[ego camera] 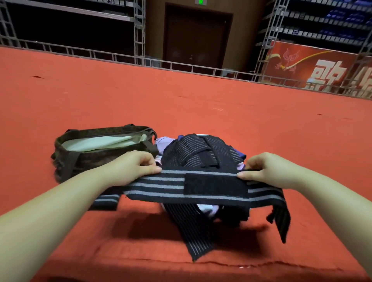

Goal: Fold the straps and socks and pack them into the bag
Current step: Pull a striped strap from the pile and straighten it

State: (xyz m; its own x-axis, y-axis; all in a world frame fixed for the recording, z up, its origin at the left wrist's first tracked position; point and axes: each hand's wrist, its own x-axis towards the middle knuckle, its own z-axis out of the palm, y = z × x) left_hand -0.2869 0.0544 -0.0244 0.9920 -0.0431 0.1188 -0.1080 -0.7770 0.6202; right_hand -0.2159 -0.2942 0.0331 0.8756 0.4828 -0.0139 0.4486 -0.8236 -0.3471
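We see large white characters on the red banner (314, 66), too cut off to read. Wide red carpet (201, 96) lies open beyond the pile (203, 153). Our left hand (130, 167) and right hand (267, 171) each pinch an end of the black, grey-striped strap (161, 185), stretched above the carpet's near edge; the open bag (100, 149) sits left.

Light falls from above and behind me onto the red carpet (201, 96), which is evenly bright and saturated. The strap (161, 186) and my forearms cast soft dark shadows on the carpet just below them, toward me. Background is dim: shelving (70, 20) and door (197, 40) nearly black, a small green sign (200, 2) glowing. Wide-angle distortion bows the railing (120, 58) and tilts the trusses. Slight softness overall, more at edges; no glare.
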